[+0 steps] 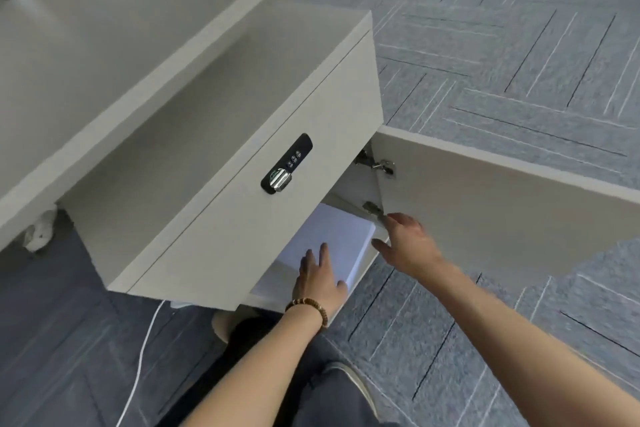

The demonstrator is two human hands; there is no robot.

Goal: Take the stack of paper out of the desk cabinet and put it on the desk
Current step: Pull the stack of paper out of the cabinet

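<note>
A white stack of paper (341, 236) lies inside the lower compartment of the grey desk cabinet (277, 87), partly hidden under the drawer front. My left hand (320, 279), with a bead bracelet on the wrist, rests flat on the stack's near part with fingers spread. My right hand (405, 244) is at the stack's right corner, fingers apart, next to the cabinet's side wall; whether it touches the paper is unclear. The cabinet door (502, 204) stands swung wide to the right. The grey desk top (86, 45) runs across the upper left.
A black combination lock with a chrome latch (285, 165) sits on the drawer front. Two metal hinges (375, 165) hold the door. A white cable (142, 357) runs over the dark carpet below. My legs and a shoe (349, 381) are at the bottom.
</note>
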